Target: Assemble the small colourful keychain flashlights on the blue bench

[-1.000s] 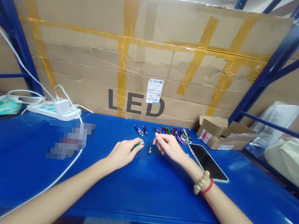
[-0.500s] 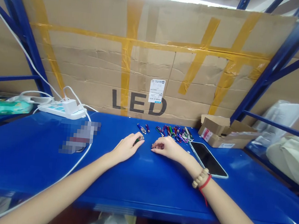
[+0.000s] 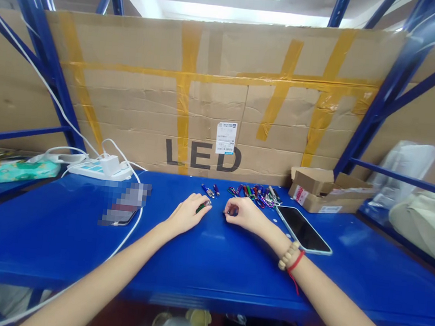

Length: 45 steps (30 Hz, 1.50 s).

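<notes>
My left hand (image 3: 188,213) rests on the blue shelf (image 3: 207,264), its fingers closed round a small green flashlight (image 3: 202,207) whose silver tip pokes out. Just to its right, my right hand (image 3: 242,214) is pinched shut on a small part I cannot make out, fingertips close to the surface. Behind both hands lies a heap of small coloured keychain flashlights (image 3: 255,193); two more flashlights (image 3: 209,190) lie apart to its left.
A dark-screened tablet (image 3: 303,230) lies right of my right wrist. An open cardboard box (image 3: 324,190) stands behind it. A power strip with charger (image 3: 101,169) and white cable sits at back left. A large taped cardboard sheet marked LED (image 3: 208,100) forms the back wall.
My right hand came down from the heap onto the small silver part that lay between the hands and closed over it. The camera tilted upward; my left hand kept its hold.
</notes>
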Available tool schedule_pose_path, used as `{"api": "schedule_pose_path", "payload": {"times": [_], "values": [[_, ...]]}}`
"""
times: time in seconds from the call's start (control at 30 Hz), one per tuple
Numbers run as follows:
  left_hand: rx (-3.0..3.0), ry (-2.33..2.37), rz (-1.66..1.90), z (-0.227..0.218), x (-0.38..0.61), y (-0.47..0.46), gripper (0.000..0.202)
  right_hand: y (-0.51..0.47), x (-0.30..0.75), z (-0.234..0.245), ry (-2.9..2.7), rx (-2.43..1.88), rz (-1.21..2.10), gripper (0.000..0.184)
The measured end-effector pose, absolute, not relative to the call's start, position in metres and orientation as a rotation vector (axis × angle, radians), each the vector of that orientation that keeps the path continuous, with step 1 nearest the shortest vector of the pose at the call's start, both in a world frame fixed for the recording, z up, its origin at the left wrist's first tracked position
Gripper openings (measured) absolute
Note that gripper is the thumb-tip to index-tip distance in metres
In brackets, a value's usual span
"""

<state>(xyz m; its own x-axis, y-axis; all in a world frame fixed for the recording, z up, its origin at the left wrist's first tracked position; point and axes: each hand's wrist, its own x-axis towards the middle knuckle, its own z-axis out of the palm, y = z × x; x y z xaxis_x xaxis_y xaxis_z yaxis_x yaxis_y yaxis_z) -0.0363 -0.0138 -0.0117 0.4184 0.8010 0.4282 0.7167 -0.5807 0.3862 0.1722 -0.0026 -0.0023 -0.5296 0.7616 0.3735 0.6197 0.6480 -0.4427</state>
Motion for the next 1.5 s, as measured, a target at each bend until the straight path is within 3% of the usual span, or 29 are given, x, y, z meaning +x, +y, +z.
{"api": "schedule_pose_path", "payload": {"times": [0.23, 0.4, 0.57, 0.9, 1.07, 1.37, 1.5], "values": [[2.315, 1.092, 1.051, -0.019, -0.032, -0.005, 0.019, -0.003, 0.175, -0.001, -2.224, -1.044, 0.337, 0.028], [2.355, 1.071, 1.031, -0.018, -0.031, -0.007, 0.017, -0.004, 0.171, 0.000, -2.144, -0.979, 0.468, 0.012], [2.466, 0.992, 0.948, -0.015, -0.029, -0.012, 0.022, -0.008, 0.161, 0.001, -1.881, -0.871, 0.710, 0.022], [2.354, 1.010, 0.903, -0.013, -0.023, -0.022, 0.026, -0.017, 0.156, 0.005, -1.872, -0.815, 0.690, 0.019], [2.295, 0.971, 0.920, -0.012, -0.023, -0.024, 0.028, -0.018, 0.159, 0.010, -1.991, -0.816, 0.520, 0.016], [2.380, 0.973, 0.803, -0.009, -0.021, -0.035, 0.027, -0.023, 0.173, 0.010, -2.550, -0.772, -0.185, 0.029], [2.435, 0.983, 0.800, -0.013, -0.020, -0.038, 0.027, -0.025, 0.172, 0.008, -2.642, -0.697, -0.280, 0.033]]}}
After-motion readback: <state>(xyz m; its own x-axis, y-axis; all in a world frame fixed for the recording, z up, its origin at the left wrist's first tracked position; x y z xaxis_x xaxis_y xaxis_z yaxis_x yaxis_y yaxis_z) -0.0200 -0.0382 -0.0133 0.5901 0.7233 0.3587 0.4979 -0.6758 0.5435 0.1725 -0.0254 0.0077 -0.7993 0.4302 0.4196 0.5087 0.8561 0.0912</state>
